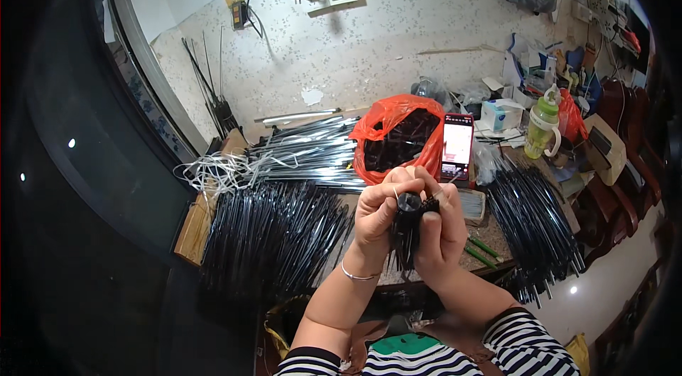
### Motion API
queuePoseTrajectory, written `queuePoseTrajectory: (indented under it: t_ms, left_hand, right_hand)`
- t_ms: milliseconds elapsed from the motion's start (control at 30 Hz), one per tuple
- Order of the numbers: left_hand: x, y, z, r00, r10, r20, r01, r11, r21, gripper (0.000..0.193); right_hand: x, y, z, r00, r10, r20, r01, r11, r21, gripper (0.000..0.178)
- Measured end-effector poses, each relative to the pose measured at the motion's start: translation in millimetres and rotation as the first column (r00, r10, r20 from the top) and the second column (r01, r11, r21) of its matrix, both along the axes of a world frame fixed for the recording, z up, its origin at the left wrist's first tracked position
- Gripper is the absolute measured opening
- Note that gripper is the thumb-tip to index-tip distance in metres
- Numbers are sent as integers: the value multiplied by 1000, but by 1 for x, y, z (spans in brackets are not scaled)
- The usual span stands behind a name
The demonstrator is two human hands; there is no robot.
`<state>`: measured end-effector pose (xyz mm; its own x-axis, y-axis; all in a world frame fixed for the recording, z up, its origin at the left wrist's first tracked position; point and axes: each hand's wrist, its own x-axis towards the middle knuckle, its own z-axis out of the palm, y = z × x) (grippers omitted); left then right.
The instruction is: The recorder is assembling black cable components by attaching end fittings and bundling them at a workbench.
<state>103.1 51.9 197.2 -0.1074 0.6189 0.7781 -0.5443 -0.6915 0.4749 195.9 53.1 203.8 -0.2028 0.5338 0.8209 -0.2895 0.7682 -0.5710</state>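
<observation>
In the middle, over the table's near edge, my two hands are raised close together. My left hand (375, 211), with a thin bangle at its wrist, is closed around a bundle of thin black strips (403, 234) whose dark round end faces up. From the other side, my right hand (446, 230) grips the same bundle, thumb against a rough, dark part. A thin pale strand shows near the left fingertips. The palms and fingers hide much of the bundle, and its exact kind is unclear.
Long black strips lie in piles at left (273, 234) and right (536, 223). Behind are silvery rods (305, 152), white ties (220, 173), a red plastic bag (366, 156) of dark pieces and a phone (457, 145). Green-handled pliers (483, 252) lie right of my hands; a bottle (541, 127) stands beyond.
</observation>
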Motion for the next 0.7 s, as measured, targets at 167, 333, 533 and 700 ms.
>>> queuePoseTrajectory:
  t_ms: [167, 333, 533, 700]
  left_hand:
    - [15, -10, 13, 885, 465, -15, -465, 883, -61, 36]
    - [4, -17, 8, 251, 954, -166, -843, 299, 447, 27]
    - [-12, -20, 5, 887, 455, -81, -451, 891, 61, 28]
    - [-4, -19, 6, 563, 796, -220, -791, 597, 133, 33]
  right_hand:
    - [-13, 9, -9, 964, -172, -200, 164, 985, -59, 30]
    - [-14, 0, -6, 949, -10, -315, -38, 988, -149, 27]
    - [-13, 13, -7, 816, 457, -354, -565, 761, -319, 21]
    - [-22, 0, -3, 981, 2, -195, -33, 988, -154, 22]
